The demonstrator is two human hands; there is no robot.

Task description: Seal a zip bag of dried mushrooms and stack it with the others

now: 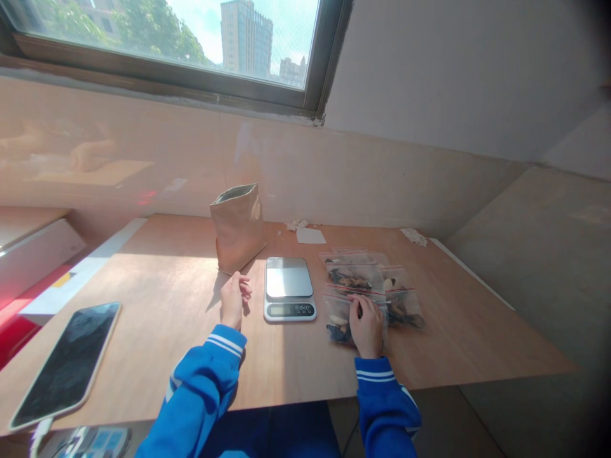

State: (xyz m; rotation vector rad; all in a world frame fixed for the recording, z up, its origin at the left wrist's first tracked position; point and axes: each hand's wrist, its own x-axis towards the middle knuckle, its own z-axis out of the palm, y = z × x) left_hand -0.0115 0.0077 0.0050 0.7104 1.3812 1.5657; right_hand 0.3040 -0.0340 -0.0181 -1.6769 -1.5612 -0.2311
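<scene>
My left hand [233,300] rests on the table just in front of an upright brown paper bag [237,230], whose top is open. Its fingers are loosely bent and slightly apart, with nothing in them. To its right lies a small digital scale [289,280] with a bare metal plate. My right hand [366,323] is on the nearest zip-lock bag [338,321], fingers curled at its red-striped top edge; the fingertips are partly hidden. That clear bag shows dark and pale dried pieces inside. Several similar zip-lock bags [353,275] lie overlapping behind and beside it.
A phone [67,362] with a white cable plugged in lies at the table's left front. At the back are a white paper card [310,236] and crumpled tissues [413,237]. The wall [382,184] and a window [191,44] stand behind the wooden table [458,337].
</scene>
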